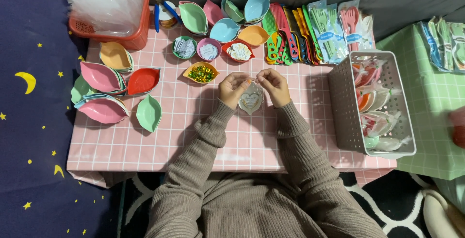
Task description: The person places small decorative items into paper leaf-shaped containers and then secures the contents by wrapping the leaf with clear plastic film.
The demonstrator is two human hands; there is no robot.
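Observation:
My left hand (233, 89) and my right hand (274, 86) meet above the middle of a pink checked table (160, 141). Together they pinch the top of a small clear plastic bag (251, 101) that hangs between them. Inside the bag shows a leaf-shaped dish with a pale heart-shaped card. Just beyond my hands sit a yellow leaf dish of green and gold bits (201, 72) and three small round bowls of paper pieces (209, 49).
Leaf-shaped dishes in pink, red, green and orange lie stacked at the left (101, 92) and along the back (227, 17). Combs and packed cutlery (310, 30) line the back right. A white slotted basket of bagged items (373, 102) stands right. A red basket of clear bags (109, 8) is back left.

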